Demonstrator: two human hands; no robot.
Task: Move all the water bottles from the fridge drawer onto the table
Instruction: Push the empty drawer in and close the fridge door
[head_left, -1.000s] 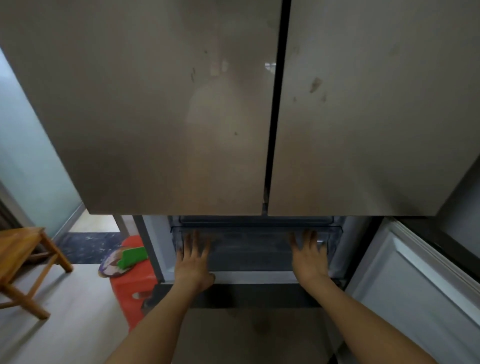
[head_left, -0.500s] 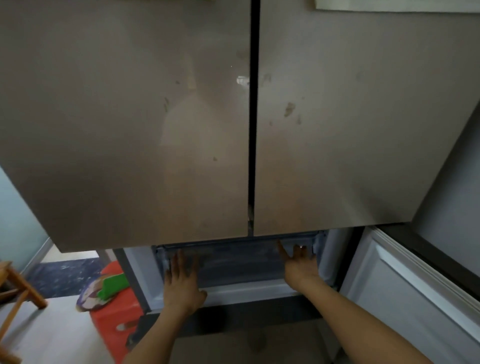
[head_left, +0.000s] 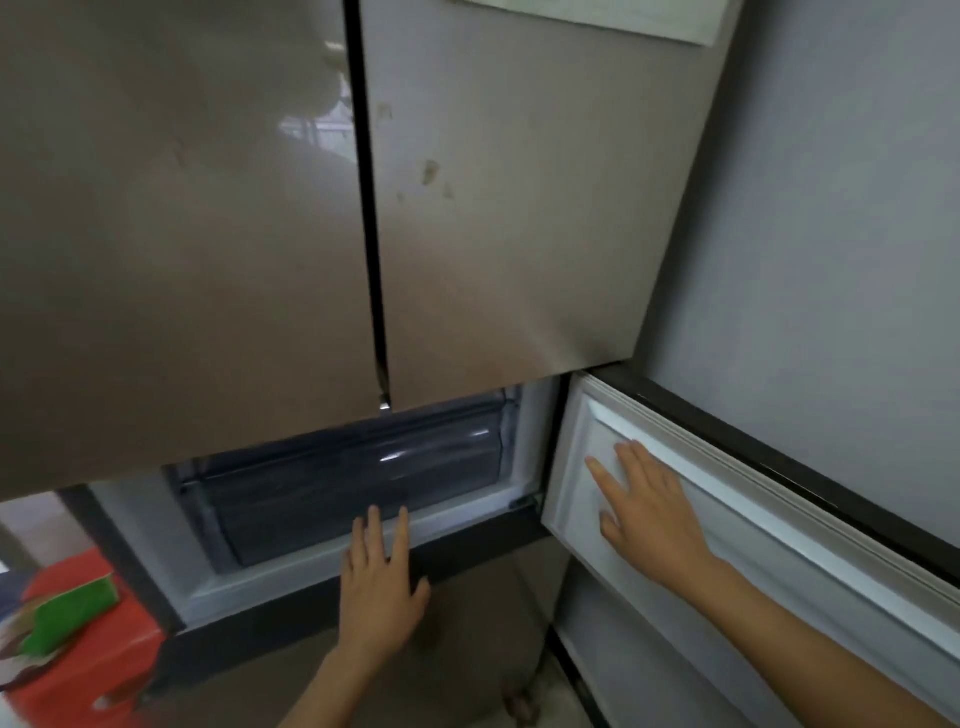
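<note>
The clear plastic fridge drawer (head_left: 353, 483) sits pushed back inside the lower compartment, below the two closed upper doors (head_left: 208, 234). No water bottle shows in it. My left hand (head_left: 382, 577) is spread flat in front of the compartment's lower sill, fingers straight, holding nothing. My right hand (head_left: 647, 512) presses flat against the white inner panel of the open lower door (head_left: 779, 545), which swings out to the right.
A red stool (head_left: 78, 670) with a green thing (head_left: 72, 613) on it stands at the lower left, close to the fridge. A grey wall (head_left: 831, 260) runs along the right. A paper sheet (head_left: 623, 15) hangs at the top of the right upper door.
Both hands left the drawer front. The right one moved right onto the lower door's inner panel, the left one drew back to the sill. The view shifted right and the wooden chair left it.
</note>
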